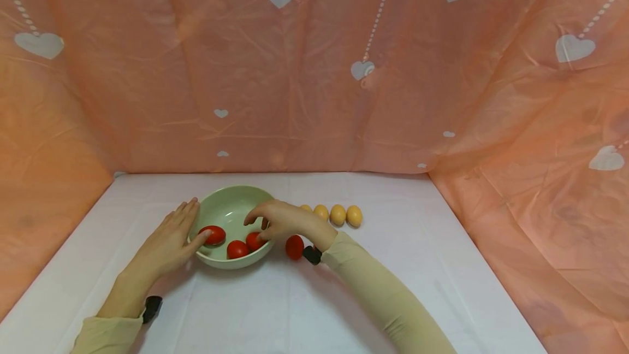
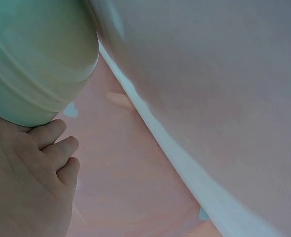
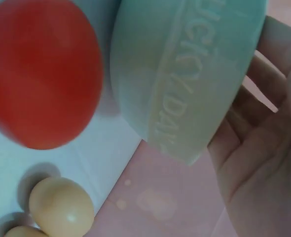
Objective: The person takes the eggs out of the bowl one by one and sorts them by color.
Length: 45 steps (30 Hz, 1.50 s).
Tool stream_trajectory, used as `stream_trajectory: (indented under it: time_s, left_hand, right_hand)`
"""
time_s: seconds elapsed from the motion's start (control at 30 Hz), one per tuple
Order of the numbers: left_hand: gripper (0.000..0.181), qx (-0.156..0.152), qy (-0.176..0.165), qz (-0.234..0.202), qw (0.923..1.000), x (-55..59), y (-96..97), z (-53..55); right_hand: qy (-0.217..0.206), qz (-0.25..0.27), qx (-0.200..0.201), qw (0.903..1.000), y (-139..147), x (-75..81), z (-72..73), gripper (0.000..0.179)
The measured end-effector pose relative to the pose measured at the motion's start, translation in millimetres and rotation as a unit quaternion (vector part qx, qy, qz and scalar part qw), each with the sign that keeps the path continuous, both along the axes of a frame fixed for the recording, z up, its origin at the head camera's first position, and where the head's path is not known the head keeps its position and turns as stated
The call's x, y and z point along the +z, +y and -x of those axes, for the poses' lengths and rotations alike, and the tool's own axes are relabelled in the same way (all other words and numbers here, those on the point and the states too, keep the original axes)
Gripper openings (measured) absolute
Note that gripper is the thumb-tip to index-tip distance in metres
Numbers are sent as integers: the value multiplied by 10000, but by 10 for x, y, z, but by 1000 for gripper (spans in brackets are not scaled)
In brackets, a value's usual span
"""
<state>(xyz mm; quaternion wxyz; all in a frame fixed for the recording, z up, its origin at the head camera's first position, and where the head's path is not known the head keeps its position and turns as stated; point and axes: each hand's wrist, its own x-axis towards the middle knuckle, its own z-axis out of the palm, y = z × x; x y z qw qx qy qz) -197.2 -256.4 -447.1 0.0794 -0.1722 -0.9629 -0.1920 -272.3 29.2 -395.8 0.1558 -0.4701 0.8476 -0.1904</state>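
Observation:
A pale green bowl [image 1: 231, 264] stands on the table with three red eggs inside: one at the left [image 1: 214, 235], one at the front [image 1: 238, 249], one at the right [image 1: 254, 241]. My left hand [image 1: 167, 239] holds the bowl's left side, fingers along the outside and thumb over the rim beside the left egg. Reaching over the right rim, my right hand [image 1: 282, 218] has its fingers loosely bent above the bowl's inside, its thumb at the right egg. In the right wrist view those fingertips are hidden behind the bowl [image 3: 185, 74].
Outside the bowl, a red egg [image 1: 294, 247] lies just right of it; another shows partly behind my right wrist. Several tan eggs [image 1: 338, 215] form a row behind my right forearm. Pink curtains [image 1: 314, 97] with hearts surround the white table [image 1: 393, 266]. Black straps circle both wrists.

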Motion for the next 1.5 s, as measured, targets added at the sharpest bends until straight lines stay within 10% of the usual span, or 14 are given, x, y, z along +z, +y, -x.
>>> stream_trajectory:
  time_s: [0.53, 1.5]
  left_hand:
    - [86, -4, 15, 22, 10000, -9, 0, -2]
    - [86, 44, 34, 22, 10000, 3, 9, -17]
  right_hand:
    - [-62, -807, 360, 9961, -175, -68, 100, 34]
    - [468, -766, 295, 9955, -209, -64, 63, 38]
